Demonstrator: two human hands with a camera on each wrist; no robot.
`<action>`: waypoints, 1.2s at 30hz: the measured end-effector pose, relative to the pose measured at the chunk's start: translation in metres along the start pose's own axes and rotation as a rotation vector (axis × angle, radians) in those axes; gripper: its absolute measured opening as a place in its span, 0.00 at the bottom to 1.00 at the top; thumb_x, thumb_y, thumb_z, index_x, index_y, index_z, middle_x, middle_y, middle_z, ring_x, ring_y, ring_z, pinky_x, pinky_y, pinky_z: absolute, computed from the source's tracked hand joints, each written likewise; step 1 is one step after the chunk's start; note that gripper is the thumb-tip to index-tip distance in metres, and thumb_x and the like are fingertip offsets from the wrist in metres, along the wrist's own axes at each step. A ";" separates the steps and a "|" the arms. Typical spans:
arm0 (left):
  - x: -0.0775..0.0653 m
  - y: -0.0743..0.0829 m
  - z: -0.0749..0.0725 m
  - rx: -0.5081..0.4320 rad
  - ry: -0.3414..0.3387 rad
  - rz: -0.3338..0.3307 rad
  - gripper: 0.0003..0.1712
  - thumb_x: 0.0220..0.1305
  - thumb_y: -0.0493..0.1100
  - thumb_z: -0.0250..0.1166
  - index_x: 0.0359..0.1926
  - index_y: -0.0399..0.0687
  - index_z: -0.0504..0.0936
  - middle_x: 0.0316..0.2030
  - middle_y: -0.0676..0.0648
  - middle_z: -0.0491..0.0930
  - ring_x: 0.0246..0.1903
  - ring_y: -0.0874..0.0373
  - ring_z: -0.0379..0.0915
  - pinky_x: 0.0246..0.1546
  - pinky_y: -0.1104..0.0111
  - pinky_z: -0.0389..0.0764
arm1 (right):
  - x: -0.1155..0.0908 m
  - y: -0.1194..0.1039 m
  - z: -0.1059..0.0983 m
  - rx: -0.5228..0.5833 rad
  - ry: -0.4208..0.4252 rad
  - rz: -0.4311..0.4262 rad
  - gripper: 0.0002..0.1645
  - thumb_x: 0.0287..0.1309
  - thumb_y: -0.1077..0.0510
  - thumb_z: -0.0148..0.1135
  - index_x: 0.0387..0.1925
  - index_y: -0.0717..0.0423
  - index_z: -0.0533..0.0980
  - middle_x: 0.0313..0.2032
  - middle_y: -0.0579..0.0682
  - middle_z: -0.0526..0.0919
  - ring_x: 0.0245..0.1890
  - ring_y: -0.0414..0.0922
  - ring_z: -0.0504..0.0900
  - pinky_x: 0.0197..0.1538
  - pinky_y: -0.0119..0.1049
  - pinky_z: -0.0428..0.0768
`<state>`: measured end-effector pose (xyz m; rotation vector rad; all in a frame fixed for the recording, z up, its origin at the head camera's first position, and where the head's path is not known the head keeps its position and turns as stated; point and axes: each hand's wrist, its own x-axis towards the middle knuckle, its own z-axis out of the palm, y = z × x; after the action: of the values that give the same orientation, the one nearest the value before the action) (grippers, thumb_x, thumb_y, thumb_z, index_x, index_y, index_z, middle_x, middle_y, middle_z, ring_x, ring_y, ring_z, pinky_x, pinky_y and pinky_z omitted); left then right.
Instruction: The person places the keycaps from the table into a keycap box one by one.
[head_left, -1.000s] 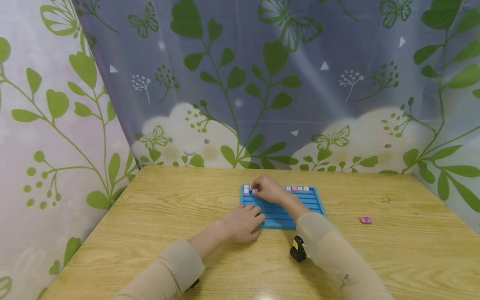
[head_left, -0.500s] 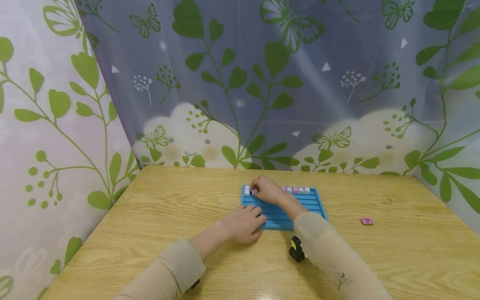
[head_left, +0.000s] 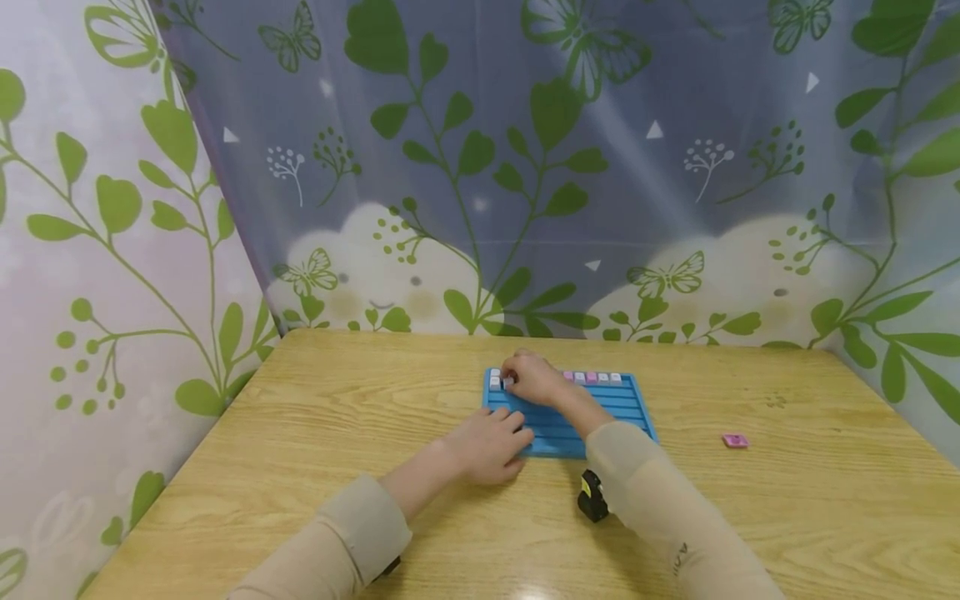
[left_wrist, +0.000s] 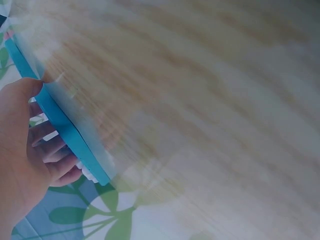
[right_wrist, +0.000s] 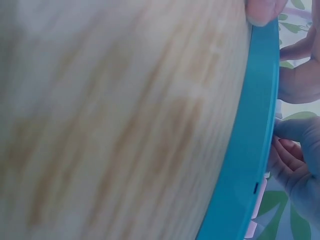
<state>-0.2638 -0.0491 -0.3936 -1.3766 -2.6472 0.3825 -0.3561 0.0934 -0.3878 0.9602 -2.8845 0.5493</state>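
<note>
A blue ridged tray [head_left: 577, 425] lies on the wooden table. My left hand [head_left: 487, 446] holds its near left corner; in the left wrist view the thumb [left_wrist: 31, 87] is against the outer wall and the fingers reach across the top. Over the back left part of the tray, my right hand [head_left: 534, 379] pinches a small white block [head_left: 508, 382] at the second row. White blocks [head_left: 495, 383] stand at the left end of the back rows. More white and pink blocks [head_left: 592, 377] line the back row to the right; the right hand hides the row's middle.
A flat pink piece [head_left: 736, 441] lies on the table [head_left: 795, 500] to the right of the tray. A black wrist camera [head_left: 592, 496] hangs below the right sleeve. A printed leaf-and-butterfly curtain [head_left: 480, 167] rises behind the table.
The right forearm has shifted slightly left, and the white block sits a little deeper behind the right fingers. The left hand keeps its place on the tray.
</note>
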 end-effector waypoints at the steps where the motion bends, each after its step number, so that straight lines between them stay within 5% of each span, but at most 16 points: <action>1: 0.000 0.000 0.000 -0.001 -0.001 0.000 0.13 0.68 0.55 0.50 0.44 0.53 0.72 0.39 0.52 0.69 0.36 0.58 0.64 0.36 0.67 0.68 | 0.000 0.000 0.000 -0.001 -0.002 0.000 0.08 0.55 0.66 0.60 0.38 0.61 0.79 0.34 0.52 0.75 0.36 0.48 0.76 0.41 0.39 0.76; 36: 0.002 0.000 0.000 0.054 -0.009 0.005 0.14 0.68 0.53 0.49 0.48 0.53 0.73 0.42 0.51 0.71 0.39 0.58 0.67 0.37 0.65 0.72 | 0.001 -0.003 0.000 -0.036 0.004 -0.002 0.07 0.56 0.65 0.60 0.38 0.61 0.79 0.34 0.52 0.75 0.35 0.47 0.75 0.40 0.39 0.75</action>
<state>-0.2649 -0.0473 -0.3934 -1.3690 -2.6210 0.4585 -0.3551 0.0906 -0.3871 0.9559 -2.8794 0.4973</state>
